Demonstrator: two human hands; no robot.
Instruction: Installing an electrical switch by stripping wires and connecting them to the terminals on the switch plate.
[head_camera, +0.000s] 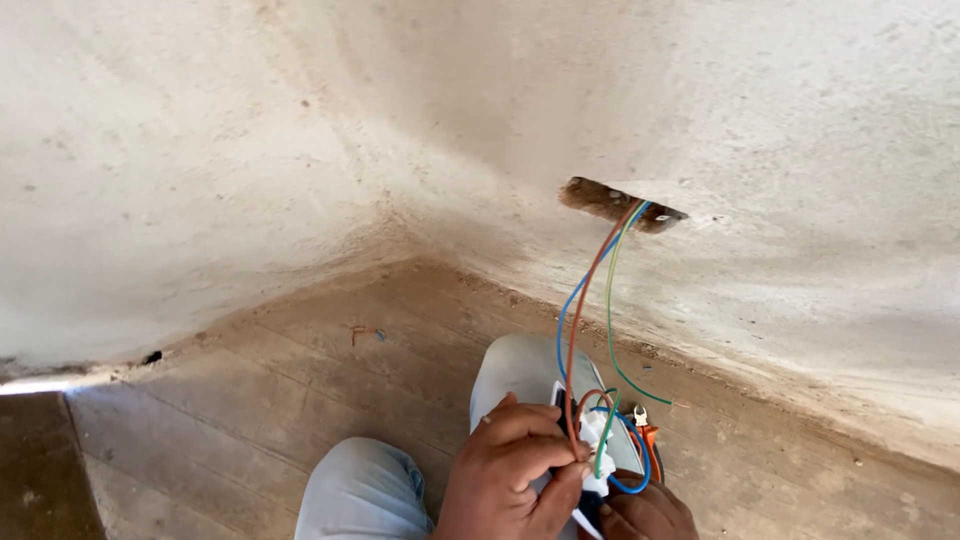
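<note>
From the head view, the left hand (505, 470) has its fingers clamped on the white socket module (597, 440) over the knee, the right hand (645, 512) gripping beneath, apparently mid-wiring, while brown, blue and green wires (585, 300) lead tautly from the wall box (620, 204), leaving little slack but open floor (250, 400) leftward.

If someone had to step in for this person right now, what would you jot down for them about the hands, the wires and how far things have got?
Left hand: grips the white socket piece on the lap, fingers at the brown wire.
Right hand: low, mostly out of frame, under the piece; grip unclear.
Wires: brown, blue wire and green wire run from the wall opening down to the piece.
Done: wires pulled out and brought to the piece.
Left: piece is not yet in the opening; whether the wire ends are fixed is hidden.
</note>
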